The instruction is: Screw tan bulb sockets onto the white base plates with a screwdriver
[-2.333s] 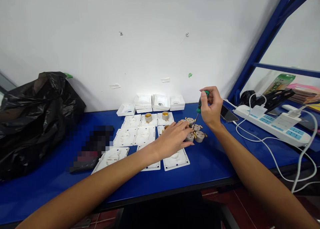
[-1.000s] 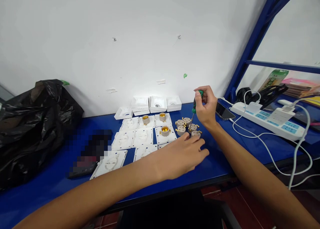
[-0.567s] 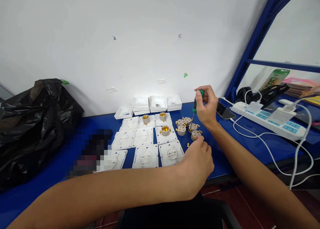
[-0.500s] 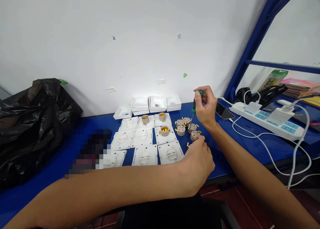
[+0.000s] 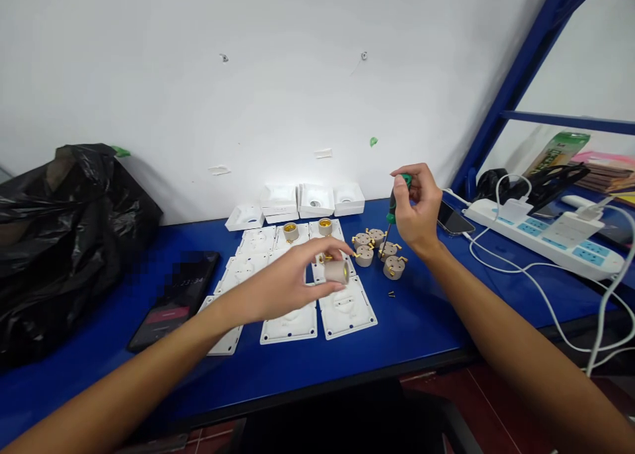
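My left hand [image 5: 292, 278] grips a round beige lamp socket [image 5: 336, 272], tilted on its side above the white base plates [image 5: 347, 308]. Closed around the green handle of a screwdriver [image 5: 391, 209] is my right hand [image 5: 417, 206]. The screwdriver points down, its tip among several beige lamp sockets [image 5: 364, 257] that stand with brass tabs sticking out. Two small screws [image 5: 391, 294] lie on the blue table near them. On the back plates sit sockets with gold-coloured insides [image 5: 290, 231]. My left hand hides part of the middle plates.
White square covers [image 5: 316, 199] are stacked against the wall. A black plastic bag [image 5: 64, 242] and a dark phone [image 5: 173, 298] lie at left. To the right are another phone [image 5: 454, 219], a white power strip [image 5: 546, 235] with loose cables, and a blue frame [image 5: 516, 83].
My left hand has moved left from the loose sockets, now holding one over the base plates. My right hand keeps the screwdriver upright among the sockets. The view has shifted slightly.
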A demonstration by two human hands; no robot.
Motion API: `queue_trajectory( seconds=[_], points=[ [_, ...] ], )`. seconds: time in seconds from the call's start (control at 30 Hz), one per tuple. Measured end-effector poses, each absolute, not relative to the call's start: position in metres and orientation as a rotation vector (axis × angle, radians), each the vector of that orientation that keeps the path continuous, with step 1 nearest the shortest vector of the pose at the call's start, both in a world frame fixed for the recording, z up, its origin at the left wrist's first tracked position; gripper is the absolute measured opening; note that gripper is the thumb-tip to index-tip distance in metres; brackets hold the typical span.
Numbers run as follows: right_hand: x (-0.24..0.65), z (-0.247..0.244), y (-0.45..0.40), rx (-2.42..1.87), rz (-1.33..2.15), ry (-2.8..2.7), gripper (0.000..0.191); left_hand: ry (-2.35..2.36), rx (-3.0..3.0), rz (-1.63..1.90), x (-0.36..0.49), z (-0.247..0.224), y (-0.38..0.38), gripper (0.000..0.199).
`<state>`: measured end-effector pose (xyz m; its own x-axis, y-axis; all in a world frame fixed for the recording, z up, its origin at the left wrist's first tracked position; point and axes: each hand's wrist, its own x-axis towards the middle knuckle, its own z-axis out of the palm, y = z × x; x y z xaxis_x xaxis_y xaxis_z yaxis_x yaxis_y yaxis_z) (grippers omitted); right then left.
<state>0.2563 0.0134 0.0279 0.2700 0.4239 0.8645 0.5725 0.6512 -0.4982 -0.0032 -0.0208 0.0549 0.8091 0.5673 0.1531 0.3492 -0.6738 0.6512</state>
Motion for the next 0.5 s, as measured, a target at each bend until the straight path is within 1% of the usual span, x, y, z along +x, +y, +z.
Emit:
queue_trajectory(
  seconds=[0.13,0.23,0.37,0.5],
  points=[
    [0.254,0.027,0.011,-0.948,-0.127,-1.366,0.014,0.710,2.181,0.475,-0.034,0.045,-0.005,0.036],
    [0.253,0.026,0.011,-0.966,-0.132,-1.373,0.017,0.694,2.073,0.364,-0.049,0.044,0.000,0.040],
    [0.251,0.026,0.009,-0.967,-0.149,-1.385,0.016,0.691,2.112,0.176,-0.059,0.047,0.001,0.039],
    [0.248,0.026,0.007,-0.981,-0.164,-1.398,0.015,0.654,2.149,0.125,-0.065,0.052,-0.002,0.034]
  ],
)
